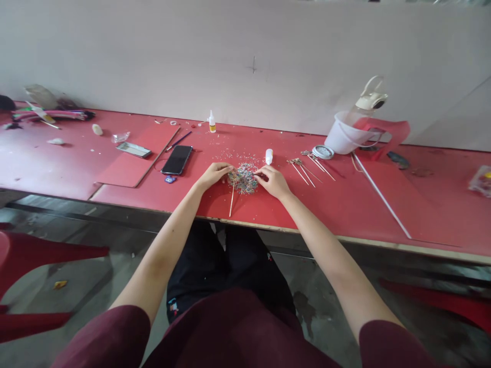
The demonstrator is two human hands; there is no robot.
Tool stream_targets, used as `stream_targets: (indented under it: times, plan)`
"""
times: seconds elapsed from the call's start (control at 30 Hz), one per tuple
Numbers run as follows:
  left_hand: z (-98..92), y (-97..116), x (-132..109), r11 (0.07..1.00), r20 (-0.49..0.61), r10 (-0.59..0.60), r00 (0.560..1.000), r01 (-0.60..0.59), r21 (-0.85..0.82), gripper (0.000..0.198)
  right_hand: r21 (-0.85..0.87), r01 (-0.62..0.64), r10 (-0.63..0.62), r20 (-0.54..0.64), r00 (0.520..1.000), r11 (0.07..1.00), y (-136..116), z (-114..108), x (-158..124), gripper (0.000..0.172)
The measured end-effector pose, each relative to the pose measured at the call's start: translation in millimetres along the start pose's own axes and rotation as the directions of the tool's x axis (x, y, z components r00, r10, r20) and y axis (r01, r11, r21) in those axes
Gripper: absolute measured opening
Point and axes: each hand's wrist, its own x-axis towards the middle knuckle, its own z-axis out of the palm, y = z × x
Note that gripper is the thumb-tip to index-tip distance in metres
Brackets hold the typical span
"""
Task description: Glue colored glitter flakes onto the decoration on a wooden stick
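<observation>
A small heap of multicoloured beads or sequins [244, 178] lies on the red table [345, 204] in front of me. My left hand [215, 174] rests at the heap's left edge with fingers curled, pinching the top of a thin wooden stick [231, 200] that runs toward the table's front edge. At the heap's right edge, my right hand [271, 180] has its fingertips pressed together into the beads. A small white glue bottle [269, 156] stands just behind my right hand.
Several decorated sticks [307, 168] lie to the right, beside a round lid [322, 151] and a tipped white bucket [345, 134]. A black phone [177, 159], a pen [178, 141], a yellow-capped bottle [211, 121] and a tin [133, 149] are to the left. A long white rod [379, 194] lies at the right.
</observation>
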Motion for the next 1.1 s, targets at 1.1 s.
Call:
stream_targets:
  times: [1.1]
  plan:
    - [-0.6, -5, 1, 1.0, -0.01, 0.017, 1.0, -0.017, -0.026, 0.026, 0.036, 0.048, -0.049, 0.032, 0.998, 0.998, -15, -1, -7, 0.02]
